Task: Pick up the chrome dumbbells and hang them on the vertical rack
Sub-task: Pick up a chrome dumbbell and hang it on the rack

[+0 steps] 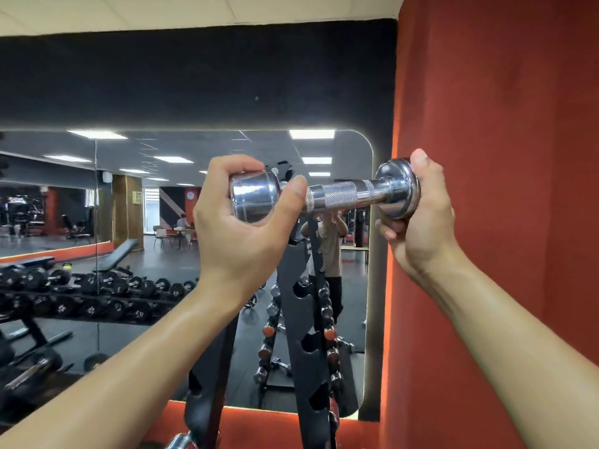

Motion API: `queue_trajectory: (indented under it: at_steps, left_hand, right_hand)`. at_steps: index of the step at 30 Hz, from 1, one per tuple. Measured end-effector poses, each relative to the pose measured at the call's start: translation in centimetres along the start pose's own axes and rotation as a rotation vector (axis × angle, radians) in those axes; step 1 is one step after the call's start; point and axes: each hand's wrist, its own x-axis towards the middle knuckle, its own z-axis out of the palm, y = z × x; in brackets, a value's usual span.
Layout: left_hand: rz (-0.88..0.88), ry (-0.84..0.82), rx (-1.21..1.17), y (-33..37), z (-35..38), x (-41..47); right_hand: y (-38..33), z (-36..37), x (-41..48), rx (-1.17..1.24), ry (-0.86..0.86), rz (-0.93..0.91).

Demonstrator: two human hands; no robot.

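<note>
A chrome dumbbell (337, 196) sits level across the centre of the frame, held between both hands. The left hand (240, 222) wraps around its left head, fingers curled over the top and the thumb pressed across the inner face where the knurled handle begins. The right hand (421, 215) cups the right head from behind, with the thumb up over the rim and the fingers curled beneath. The bare handle spans the gap between the two hands.

The dumbbell is at the very top of the black vertical rack (298, 286), whose notched uprights run down from just behind the left head toward the bottom centre of the frame. Whether the handle already rests in a notch cannot be told.

Behind the rack hangs a wall mirror (129, 222); a red wall (486, 124) fills the right side. At the lower left, rows of black dumbbells (97, 296) lie on a horizontal rack. A chrome dumbbell end (178, 442) shows at the bottom edge.
</note>
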Motion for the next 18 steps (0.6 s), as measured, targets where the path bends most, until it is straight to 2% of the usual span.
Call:
queue_trajectory:
  at_steps: [7,18]
  left_hand:
    - [-0.105,-0.015,0.041,-6.8,2.8,-0.5]
    - [-0.281,-0.001,0.184,-13.1,8.1,-3.4]
  right_hand:
    - [6.4,-0.7,5.0,-0.019,0.026,0.083]
    - [17.0,-4.8,11.9,0.024,-0.098,0.26]
